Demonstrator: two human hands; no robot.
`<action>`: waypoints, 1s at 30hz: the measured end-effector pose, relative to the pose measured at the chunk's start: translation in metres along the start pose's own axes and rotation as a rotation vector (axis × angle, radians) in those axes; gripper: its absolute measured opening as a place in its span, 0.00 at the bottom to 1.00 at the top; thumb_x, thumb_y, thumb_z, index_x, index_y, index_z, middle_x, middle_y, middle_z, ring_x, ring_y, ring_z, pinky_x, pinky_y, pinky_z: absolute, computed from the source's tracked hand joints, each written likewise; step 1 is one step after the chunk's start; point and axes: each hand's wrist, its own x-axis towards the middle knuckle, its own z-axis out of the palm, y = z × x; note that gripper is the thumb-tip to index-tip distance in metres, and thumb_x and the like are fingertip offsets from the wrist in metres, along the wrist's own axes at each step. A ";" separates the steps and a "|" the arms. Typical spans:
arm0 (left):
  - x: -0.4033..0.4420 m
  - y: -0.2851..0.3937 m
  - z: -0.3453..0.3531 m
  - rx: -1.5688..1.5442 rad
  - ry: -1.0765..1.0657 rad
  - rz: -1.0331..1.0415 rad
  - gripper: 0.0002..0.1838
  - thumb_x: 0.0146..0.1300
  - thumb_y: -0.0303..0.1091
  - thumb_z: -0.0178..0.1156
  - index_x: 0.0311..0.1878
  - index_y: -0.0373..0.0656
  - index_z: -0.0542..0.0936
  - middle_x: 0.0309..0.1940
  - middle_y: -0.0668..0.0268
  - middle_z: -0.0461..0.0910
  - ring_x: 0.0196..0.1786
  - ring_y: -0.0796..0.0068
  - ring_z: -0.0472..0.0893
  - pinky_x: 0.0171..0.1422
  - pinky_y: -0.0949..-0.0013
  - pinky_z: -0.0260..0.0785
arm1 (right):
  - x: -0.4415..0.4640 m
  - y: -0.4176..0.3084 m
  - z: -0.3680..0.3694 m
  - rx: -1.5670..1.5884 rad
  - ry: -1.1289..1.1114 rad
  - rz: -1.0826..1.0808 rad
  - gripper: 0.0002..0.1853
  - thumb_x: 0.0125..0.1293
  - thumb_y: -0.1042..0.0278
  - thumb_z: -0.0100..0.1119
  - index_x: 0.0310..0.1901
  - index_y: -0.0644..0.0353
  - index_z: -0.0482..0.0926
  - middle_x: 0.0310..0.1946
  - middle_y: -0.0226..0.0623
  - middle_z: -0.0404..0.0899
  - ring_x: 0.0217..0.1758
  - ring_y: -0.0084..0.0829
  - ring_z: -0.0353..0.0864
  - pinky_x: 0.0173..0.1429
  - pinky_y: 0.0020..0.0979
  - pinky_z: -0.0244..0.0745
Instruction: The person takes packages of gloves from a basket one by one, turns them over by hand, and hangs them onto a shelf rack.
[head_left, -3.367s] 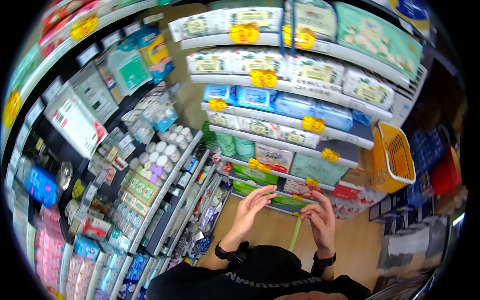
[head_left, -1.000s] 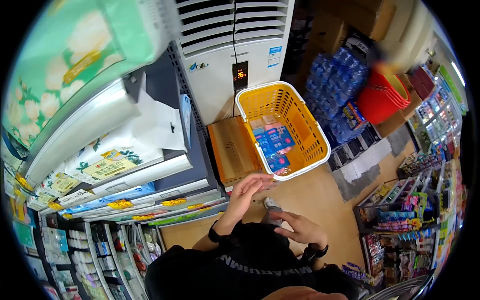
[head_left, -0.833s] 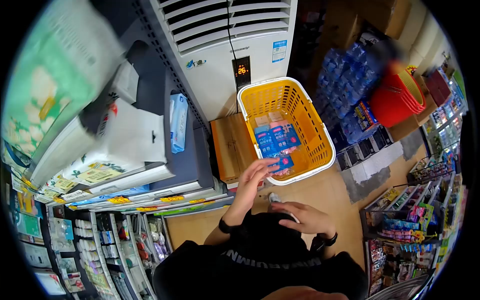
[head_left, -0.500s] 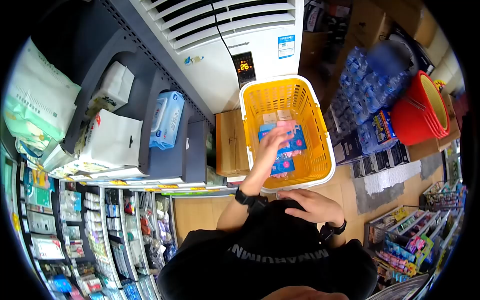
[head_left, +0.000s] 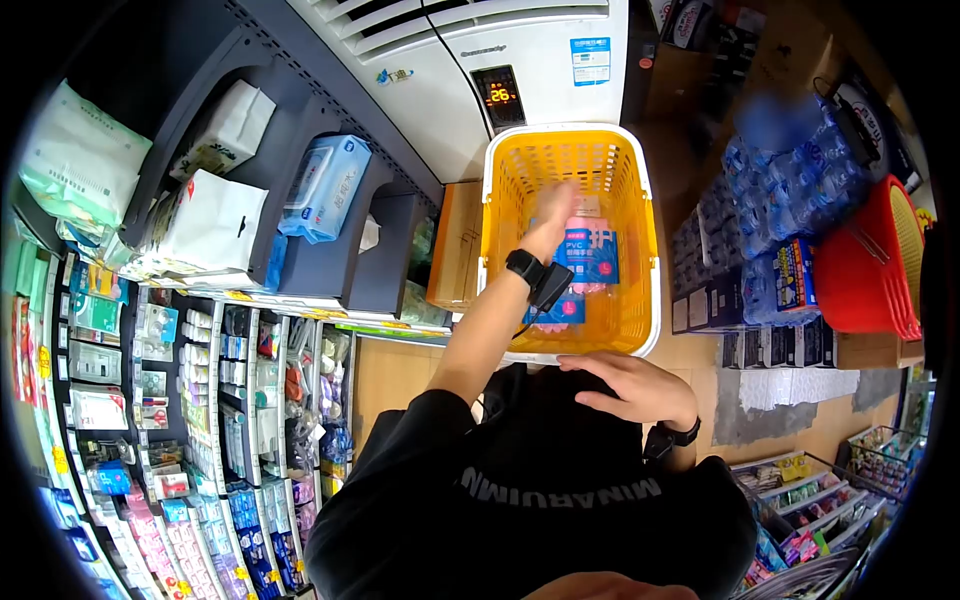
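Observation:
A yellow basket with a white rim [head_left: 655, 300] stands in front of me. In its bottom lie packets of pink PVC gloves [head_left: 592, 258] with blue cards, and small pale packets [head_left: 588, 207] are near its far end. My left hand [head_left: 553, 218] reaches down into the basket, its fingers stretched out and slightly smeared, with nothing visible in it. It is over the left side of the packets; whether it touches them I cannot tell. At the near rim rests my right hand [head_left: 635, 390], fingers extended and holding nothing. Both wrists wear black bands.
Behind the basket is a white air conditioner [head_left: 450, 75]. To the left are grey shelves [head_left: 375, 235] with tissue packs and a blue wipes pack [head_left: 325, 190]. Bottled water packs [head_left: 790, 170] and stacked red buckets [head_left: 865, 265] stand to the right. A wooden box [head_left: 458, 240] adjoins the basket.
My left hand has moved farther into the basket, towards its far end, uncovering more of the blue glove card. My right hand stays at the near rim. The whole view has shifted slightly.

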 end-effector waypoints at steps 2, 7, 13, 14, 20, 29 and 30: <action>0.000 -0.016 0.000 0.072 0.002 -0.064 0.22 0.69 0.46 0.59 0.59 0.43 0.79 0.54 0.61 0.81 0.55 0.65 0.79 0.62 0.61 0.70 | -0.005 0.003 -0.005 0.004 0.007 -0.013 0.26 0.73 0.62 0.61 0.67 0.62 0.68 0.58 0.48 0.79 0.60 0.49 0.80 0.64 0.41 0.75; 0.015 -0.059 -0.020 0.257 0.002 -0.270 0.24 0.67 0.53 0.61 0.59 0.49 0.80 0.53 0.65 0.83 0.55 0.66 0.79 0.64 0.54 0.65 | -0.008 0.006 -0.012 0.022 -0.001 -0.007 0.25 0.73 0.63 0.61 0.67 0.62 0.69 0.56 0.48 0.80 0.59 0.49 0.80 0.63 0.41 0.76; 0.031 -0.090 -0.033 0.375 0.008 -0.385 0.32 0.64 0.58 0.60 0.62 0.45 0.79 0.59 0.61 0.80 0.59 0.63 0.76 0.63 0.53 0.67 | -0.010 0.010 -0.016 0.042 -0.007 -0.015 0.26 0.72 0.65 0.62 0.68 0.62 0.69 0.56 0.47 0.81 0.58 0.47 0.81 0.63 0.40 0.76; 0.029 -0.091 -0.031 0.415 0.077 -0.379 0.33 0.63 0.59 0.60 0.62 0.43 0.78 0.58 0.60 0.80 0.59 0.61 0.77 0.63 0.52 0.69 | -0.011 0.011 -0.016 0.032 -0.026 -0.020 0.26 0.72 0.65 0.62 0.68 0.62 0.69 0.56 0.47 0.81 0.58 0.47 0.81 0.63 0.40 0.76; 0.029 -0.089 -0.036 0.482 0.055 -0.379 0.30 0.61 0.49 0.66 0.61 0.37 0.78 0.54 0.54 0.81 0.50 0.60 0.82 0.51 0.58 0.77 | -0.011 0.010 -0.017 0.053 -0.061 0.020 0.26 0.73 0.63 0.62 0.68 0.62 0.69 0.58 0.46 0.80 0.61 0.46 0.80 0.66 0.39 0.75; 0.028 -0.083 -0.030 0.348 0.000 -0.411 0.19 0.63 0.33 0.67 0.56 0.38 0.80 0.48 0.59 0.83 0.48 0.62 0.83 0.53 0.54 0.78 | -0.011 0.012 -0.020 0.042 -0.063 0.059 0.25 0.73 0.62 0.62 0.66 0.62 0.70 0.58 0.48 0.80 0.62 0.47 0.80 0.66 0.39 0.74; 0.025 -0.077 -0.028 0.347 0.001 -0.410 0.19 0.63 0.33 0.67 0.56 0.38 0.80 0.48 0.59 0.83 0.48 0.62 0.83 0.53 0.54 0.78 | -0.010 0.012 -0.020 0.034 -0.064 0.056 0.24 0.73 0.62 0.61 0.66 0.61 0.70 0.57 0.48 0.80 0.61 0.47 0.80 0.66 0.40 0.74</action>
